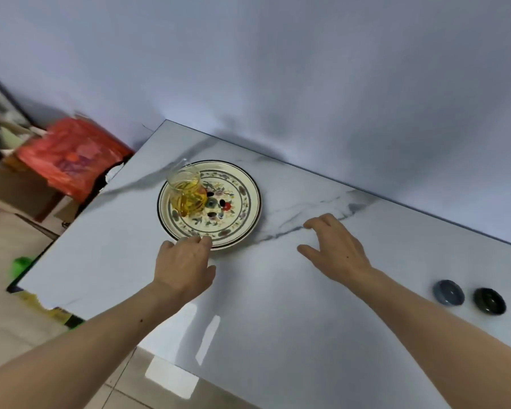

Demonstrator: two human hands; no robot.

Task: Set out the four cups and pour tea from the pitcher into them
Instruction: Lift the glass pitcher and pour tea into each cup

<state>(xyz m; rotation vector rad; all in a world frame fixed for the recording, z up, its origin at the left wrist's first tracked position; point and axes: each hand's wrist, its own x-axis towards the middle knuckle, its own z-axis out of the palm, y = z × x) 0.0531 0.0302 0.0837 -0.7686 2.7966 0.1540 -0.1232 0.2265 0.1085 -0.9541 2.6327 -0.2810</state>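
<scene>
A glass pitcher (187, 193) holding yellow tea stands on the left side of a flowered plate (242, 199) on the marble table. My left hand (183, 264) reaches to the plate's near rim, its fingertips touching or just over the edge; I cannot tell if it grips. My right hand (334, 246) hovers open over the bare tabletop to the right of the plate, holding nothing. Two small dark cups stand far right near the table's edge: a blue-grey cup (449, 292) and a dark green cup (489, 301). Other cups are out of view.
The marble table (278, 305) meets a pale wall at its far side. A red bag (71, 160) lies on cardboard boxes beyond the left end. A green object (19, 265) sits on the tiled floor.
</scene>
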